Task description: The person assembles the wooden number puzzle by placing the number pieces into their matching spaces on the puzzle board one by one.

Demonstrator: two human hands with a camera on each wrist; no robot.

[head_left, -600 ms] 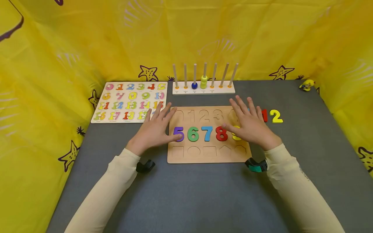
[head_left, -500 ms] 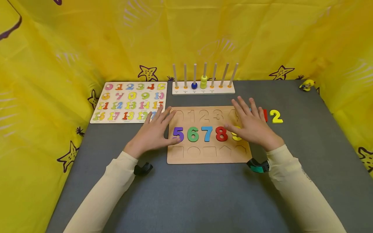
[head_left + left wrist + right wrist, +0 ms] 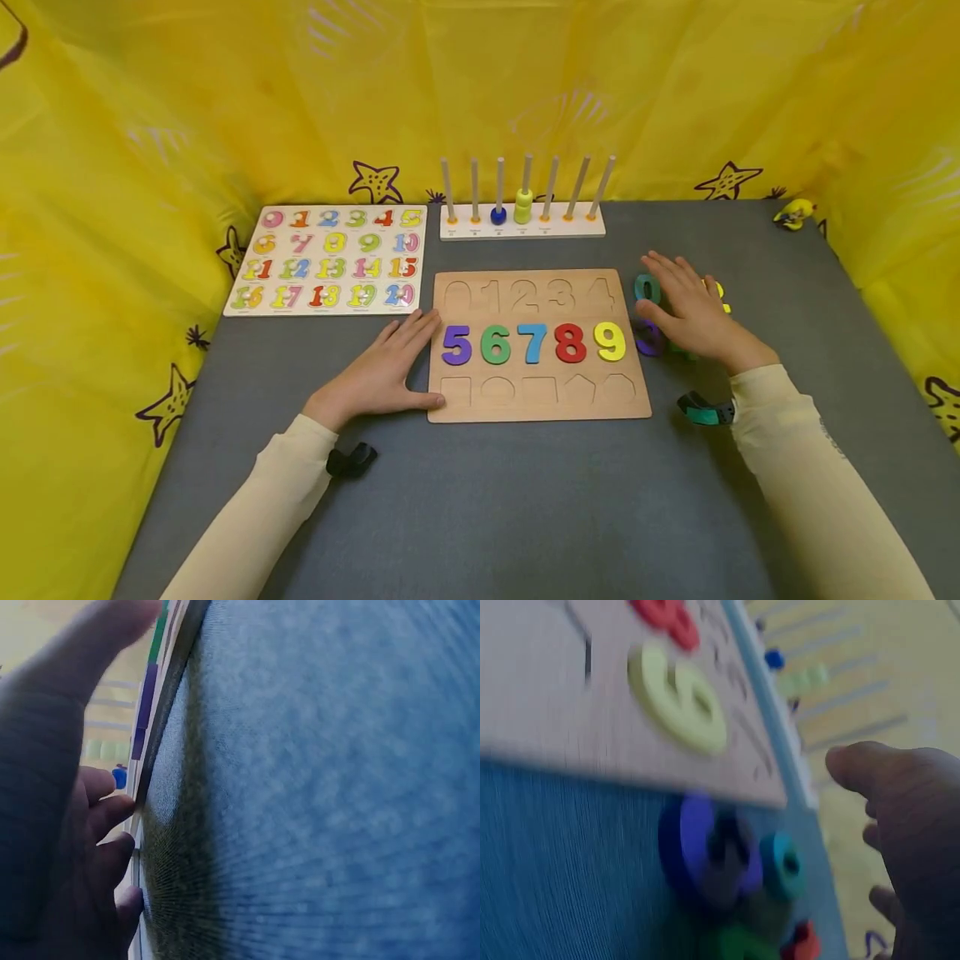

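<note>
"So, how do the hands stand?"

"Both are spread, pinching nothing that I can see; the left hand (image 3: pixel 375 373) lies along the left edge of the wooden board (image 3: pixel 540 408), perhaps to steady it; the right hand (image 3: pixel 697 317) is above the loose digits, though whether its fingertips touch any I cannot tell."

"Why that layout?"

"The wooden board sits between the hands, likely to suit both; purple 5 (image 3: pixel 457 346) to yellow 9 (image 3: pixel 610 342) run across it in order; teal 0 (image 3: pixel 647 289) and purple 3 (image 3: pixel 648 340) peep out on the right hand's inner side, probably for short reaches."

"And room?"

"Table (image 3: pixel 525 500) stretches out on the near side of both hands; a white number board (image 3: pixel 352 243) crowds the left fingertips; a peg stand (image 3: pixel 522 232) bounds the far side, between the hands."
</note>
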